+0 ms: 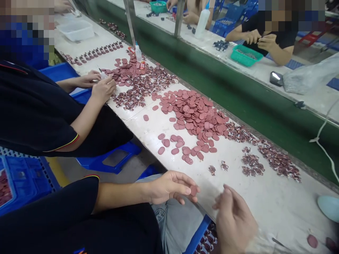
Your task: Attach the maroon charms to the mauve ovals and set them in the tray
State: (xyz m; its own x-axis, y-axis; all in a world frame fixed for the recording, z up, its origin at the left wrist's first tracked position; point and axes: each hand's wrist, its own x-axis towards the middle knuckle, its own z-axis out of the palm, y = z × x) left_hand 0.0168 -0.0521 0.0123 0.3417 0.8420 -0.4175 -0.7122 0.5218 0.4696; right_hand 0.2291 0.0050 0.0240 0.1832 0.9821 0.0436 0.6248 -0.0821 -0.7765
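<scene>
My left hand [172, 187] is at the table's near edge, pinching a reddish-brown oval disc [193, 190] between thumb and fingers. To its right, my right hand [234, 220] is apart from the disc. Its thumb and fingers are drawn together, and anything between them is hidden. Beyond my hands lies a big heap of similar oval discs [190, 113], with several loose ones nearer me. Small dark brown-and-white pieces [253, 165] lie in clusters to the right of the heap. Two little bits of the same kind [212, 170] sit just past my left hand.
At my left, a co-worker's hands [102, 86] handle a small white bottle by another pile. A white tray [75, 30] stands farther up the table [156, 160]. A pale rounded object [328, 208] is at the right edge. Across the green divider [227, 84], another person works beside a green basket [246, 55].
</scene>
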